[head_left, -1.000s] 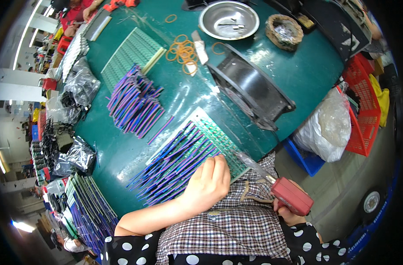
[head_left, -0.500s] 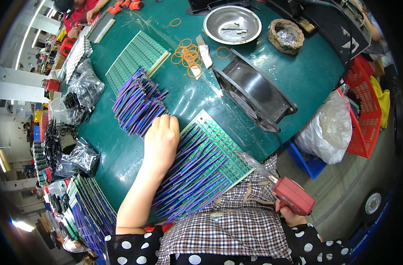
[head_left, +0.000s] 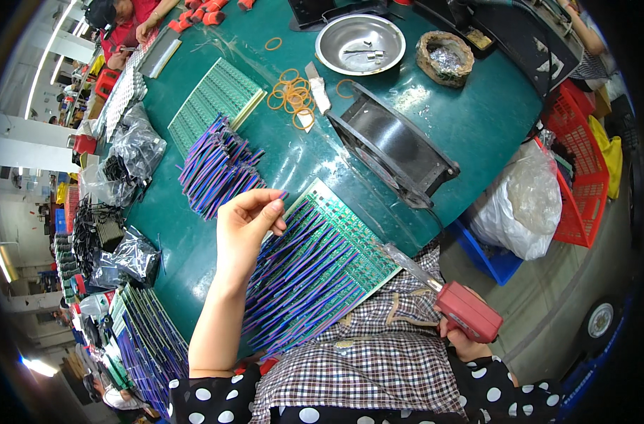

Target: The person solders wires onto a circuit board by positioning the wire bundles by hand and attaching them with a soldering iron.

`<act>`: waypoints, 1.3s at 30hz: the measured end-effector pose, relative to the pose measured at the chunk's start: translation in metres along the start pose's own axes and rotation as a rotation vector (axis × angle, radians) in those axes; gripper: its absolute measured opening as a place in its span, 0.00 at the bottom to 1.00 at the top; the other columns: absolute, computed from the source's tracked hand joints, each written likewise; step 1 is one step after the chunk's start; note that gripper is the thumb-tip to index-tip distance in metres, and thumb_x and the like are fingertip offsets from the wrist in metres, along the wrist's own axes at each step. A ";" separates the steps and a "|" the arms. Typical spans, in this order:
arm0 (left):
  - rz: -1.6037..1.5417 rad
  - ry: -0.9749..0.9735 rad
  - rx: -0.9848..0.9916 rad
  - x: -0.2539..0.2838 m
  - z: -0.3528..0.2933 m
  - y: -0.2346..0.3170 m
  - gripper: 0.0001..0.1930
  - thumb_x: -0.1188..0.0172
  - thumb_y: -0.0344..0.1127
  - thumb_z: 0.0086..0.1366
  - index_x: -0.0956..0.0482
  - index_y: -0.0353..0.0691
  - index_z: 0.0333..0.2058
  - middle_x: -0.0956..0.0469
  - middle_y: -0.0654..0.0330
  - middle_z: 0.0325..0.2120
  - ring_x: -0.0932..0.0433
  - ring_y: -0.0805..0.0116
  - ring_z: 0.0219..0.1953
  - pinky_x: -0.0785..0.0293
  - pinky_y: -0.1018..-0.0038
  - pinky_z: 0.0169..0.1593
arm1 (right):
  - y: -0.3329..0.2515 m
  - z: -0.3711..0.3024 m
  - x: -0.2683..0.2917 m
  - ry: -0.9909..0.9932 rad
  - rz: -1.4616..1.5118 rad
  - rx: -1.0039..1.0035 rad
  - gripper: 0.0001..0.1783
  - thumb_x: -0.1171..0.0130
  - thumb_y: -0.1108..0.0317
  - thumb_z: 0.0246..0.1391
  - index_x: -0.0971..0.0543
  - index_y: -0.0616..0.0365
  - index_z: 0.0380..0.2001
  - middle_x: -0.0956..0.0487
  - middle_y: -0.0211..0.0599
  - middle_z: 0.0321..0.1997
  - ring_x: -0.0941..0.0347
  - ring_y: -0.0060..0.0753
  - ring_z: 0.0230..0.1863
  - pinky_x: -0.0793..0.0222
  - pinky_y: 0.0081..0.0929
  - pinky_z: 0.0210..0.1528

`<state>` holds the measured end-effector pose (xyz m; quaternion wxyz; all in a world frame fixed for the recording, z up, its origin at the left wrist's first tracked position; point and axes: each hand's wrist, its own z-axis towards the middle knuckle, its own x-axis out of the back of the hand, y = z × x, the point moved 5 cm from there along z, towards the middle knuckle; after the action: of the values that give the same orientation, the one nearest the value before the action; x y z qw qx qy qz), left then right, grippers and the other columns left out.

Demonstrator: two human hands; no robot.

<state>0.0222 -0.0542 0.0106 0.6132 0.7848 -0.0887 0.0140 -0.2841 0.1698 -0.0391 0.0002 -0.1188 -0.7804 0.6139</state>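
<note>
A worker's left hand [head_left: 245,220] pinches one purple wire strip [head_left: 276,198] above a green circuit board [head_left: 315,265] on the bench [head_left: 477,120], while the right hand [head_left: 467,343] grips a red soldering gun [head_left: 463,311].

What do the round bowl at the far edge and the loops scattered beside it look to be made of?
The bowl looks like bare metal, probably steel: silvery, with bright glare on its wall. The loops look like rubber bands: thin, orange, matte, lying limp in uneven rings. Neither hand touches them; the left hand pinches a purple strip, the right hand grips a red tool.
</note>
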 end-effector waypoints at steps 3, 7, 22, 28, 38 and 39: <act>-0.003 -0.073 0.050 -0.016 -0.011 0.005 0.07 0.40 0.25 0.62 0.21 0.28 0.37 0.22 0.62 0.26 0.23 0.77 0.26 0.26 0.82 0.31 | 0.001 0.002 0.004 -0.011 -0.160 0.048 0.34 0.29 0.66 0.38 0.26 0.70 0.50 0.20 0.48 0.40 0.20 0.36 0.32 0.25 0.27 0.35; 0.546 -0.284 -0.148 -0.062 -0.051 0.027 0.05 0.38 0.25 0.58 0.21 0.34 0.34 0.22 0.60 0.29 0.22 0.67 0.32 0.25 0.77 0.35 | 0.000 0.000 0.010 -0.071 -0.394 0.131 0.34 0.28 0.65 0.38 0.26 0.70 0.49 0.20 0.48 0.41 0.20 0.36 0.32 0.25 0.27 0.35; 1.223 -0.153 -0.949 -0.100 -0.090 -0.008 0.14 0.38 0.24 0.51 0.22 0.28 0.38 0.25 0.54 0.31 0.25 0.65 0.27 0.27 0.75 0.29 | 0.004 0.001 0.007 -0.152 -0.258 0.039 0.42 0.26 0.52 0.40 0.30 0.74 0.51 0.21 0.41 0.35 0.23 0.27 0.27 0.28 0.20 0.29; 1.228 -0.141 -0.939 -0.102 -0.090 -0.007 0.14 0.38 0.23 0.50 0.22 0.27 0.38 0.25 0.54 0.30 0.25 0.64 0.27 0.27 0.75 0.29 | -0.006 0.007 0.001 -0.163 -0.348 0.138 0.36 0.27 0.53 0.41 0.26 0.71 0.46 0.21 0.43 0.38 0.21 0.31 0.30 0.26 0.22 0.31; 1.243 -0.114 -0.940 -0.103 -0.090 -0.008 0.14 0.38 0.23 0.51 0.22 0.26 0.38 0.26 0.53 0.30 0.25 0.64 0.27 0.27 0.75 0.29 | -0.025 0.017 -0.010 -0.150 -0.452 0.344 0.17 0.32 0.59 0.45 0.20 0.61 0.33 0.22 0.42 0.33 0.22 0.36 0.29 0.27 0.27 0.31; 1.242 -0.115 -0.940 -0.103 -0.090 -0.008 0.14 0.38 0.23 0.51 0.22 0.26 0.38 0.26 0.53 0.30 0.25 0.64 0.27 0.27 0.75 0.29 | -0.025 0.016 -0.009 -0.149 -0.452 0.344 0.17 0.32 0.59 0.45 0.20 0.61 0.33 0.22 0.42 0.33 0.22 0.36 0.29 0.27 0.27 0.31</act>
<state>-0.0700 0.0466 0.0116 0.7555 0.2488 -0.5400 0.2753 -0.2820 0.1471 -0.0179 0.0996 0.1054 -0.6695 0.7285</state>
